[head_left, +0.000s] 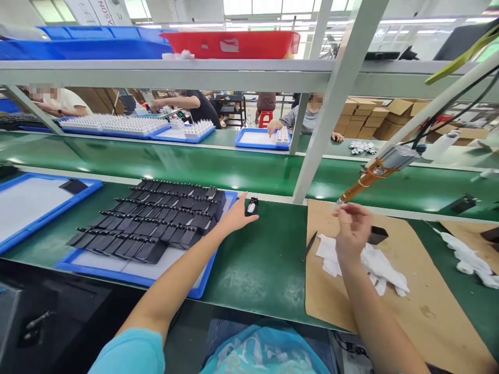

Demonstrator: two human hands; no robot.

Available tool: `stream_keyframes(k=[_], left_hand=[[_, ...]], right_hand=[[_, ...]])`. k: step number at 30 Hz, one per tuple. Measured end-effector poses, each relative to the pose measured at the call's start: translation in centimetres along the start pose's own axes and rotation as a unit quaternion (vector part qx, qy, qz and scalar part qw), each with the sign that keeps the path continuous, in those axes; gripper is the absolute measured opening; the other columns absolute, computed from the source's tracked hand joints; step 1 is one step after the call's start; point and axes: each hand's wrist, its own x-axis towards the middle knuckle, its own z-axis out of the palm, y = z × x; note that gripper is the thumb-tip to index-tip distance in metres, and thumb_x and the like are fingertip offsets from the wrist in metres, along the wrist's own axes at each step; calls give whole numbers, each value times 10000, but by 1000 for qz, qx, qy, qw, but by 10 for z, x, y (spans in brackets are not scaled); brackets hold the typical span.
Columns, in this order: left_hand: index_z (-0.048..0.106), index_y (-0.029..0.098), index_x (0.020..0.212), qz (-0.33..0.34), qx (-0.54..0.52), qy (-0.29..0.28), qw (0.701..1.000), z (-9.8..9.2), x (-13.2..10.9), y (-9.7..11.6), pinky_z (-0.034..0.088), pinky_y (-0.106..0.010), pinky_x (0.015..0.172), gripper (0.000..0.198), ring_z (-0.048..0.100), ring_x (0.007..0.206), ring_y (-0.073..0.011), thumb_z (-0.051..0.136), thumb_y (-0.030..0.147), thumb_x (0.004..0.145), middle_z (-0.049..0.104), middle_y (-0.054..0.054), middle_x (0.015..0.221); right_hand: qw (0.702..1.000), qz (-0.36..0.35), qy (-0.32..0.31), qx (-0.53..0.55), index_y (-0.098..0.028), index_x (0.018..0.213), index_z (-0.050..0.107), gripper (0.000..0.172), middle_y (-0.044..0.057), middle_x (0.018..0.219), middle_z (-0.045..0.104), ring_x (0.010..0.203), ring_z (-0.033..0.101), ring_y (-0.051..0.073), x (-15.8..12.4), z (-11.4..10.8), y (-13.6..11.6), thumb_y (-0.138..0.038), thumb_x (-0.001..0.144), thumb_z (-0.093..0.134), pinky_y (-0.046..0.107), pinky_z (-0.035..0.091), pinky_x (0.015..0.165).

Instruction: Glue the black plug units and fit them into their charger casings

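My left hand [236, 214] reaches over the right edge of a blue-rimmed tray [206, 275], thumb and index finger spread. Just beyond its fingertips a small black part with a white piece [252, 206] lies on the green table. Rows of black parts [156, 215] fill much of the tray. My right hand [354, 228] is raised above the cardboard sheet, its fingers curled near the tip of the hanging orange tool [360, 186]; whether they hold anything is too small to tell. Behind it are a black part [377, 235] and white cloths [384, 267].
Black tweezers [310, 245] lie at the left edge of the cardboard [413, 311]. A shelf post [331, 114] rises behind the table. Another blue-rimmed tray [31, 208] sits at the left. Several people work beyond the green belt [195, 163]. A red bin [234, 45] stands overhead.
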Motion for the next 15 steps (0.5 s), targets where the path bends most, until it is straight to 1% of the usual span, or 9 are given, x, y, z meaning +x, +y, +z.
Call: stream_keyframes(k=[1,2,3,5,7,9,11,13,15], left_hand=[[197,141,1508,-21,-11,-17,1000,5,15,2,443,-464,1019,997,512,1285,-359,735,437,723,424,-253,1468],[202,125,1505,-38,-19,-29,999,9,27,2,469,-464,976,1012,552,1237,-368,750,411,704,458,-273,1434],[211,115,1502,-46,-24,-35,998,11,36,1,489,-452,941,998,585,1193,-362,747,382,704,486,-281,1406],[234,114,1497,-45,-29,-36,998,13,43,-2,505,-405,907,917,627,1131,-317,697,318,733,512,-268,1387],[232,121,1504,-36,-31,-39,998,12,38,-2,504,-357,897,869,645,1091,-267,640,267,751,537,-234,1373],[225,132,1513,-20,-24,-49,998,10,21,2,498,-342,889,878,656,1049,-248,615,231,732,618,-182,1277],[226,167,1522,1,-13,-68,998,8,-6,8,495,-337,867,914,669,985,-245,614,206,696,698,-102,1107],[221,213,1530,30,6,-95,995,10,-38,16,499,-331,821,944,678,884,-238,609,190,670,721,-35,971],[202,223,1538,60,36,-122,990,14,-71,22,502,-334,802,956,676,850,-238,598,189,669,722,-25,951]], right_hand=[[998,-41,43,-17,-266,1078,543,280,41,1085,583,1007,613,192,9,-8,-5,-347,829,642,388,531,893],[995,-63,66,-33,-284,1132,517,346,50,1182,559,1133,573,214,17,-15,-7,-343,821,655,406,505,958],[994,-68,76,-44,-302,1201,478,440,59,1283,515,1235,516,229,26,-23,-8,-348,809,670,420,478,1005],[997,-22,57,-44,-327,1330,366,650,84,1442,395,1361,406,247,44,-34,-3,-377,775,700,435,433,1059],[997,70,15,-17,-337,1397,275,816,109,1514,299,1392,378,260,60,-40,8,-423,723,727,437,417,1063],[987,157,-37,13,-353,1423,225,926,114,1536,256,1380,404,266,73,-40,22,-470,663,742,442,429,1039],[975,206,-77,34,-369,1430,208,977,103,1517,281,1352,438,254,79,-36,33,-490,623,745,440,449,1007],[971,214,-94,42,-371,1425,227,971,90,1459,355,1324,463,230,81,-31,41,-482,612,746,421,461,989],[973,203,-101,45,-364,1419,256,943,79,1395,418,1281,493,209,77,-26,43,-463,622,750,403,462,995]])
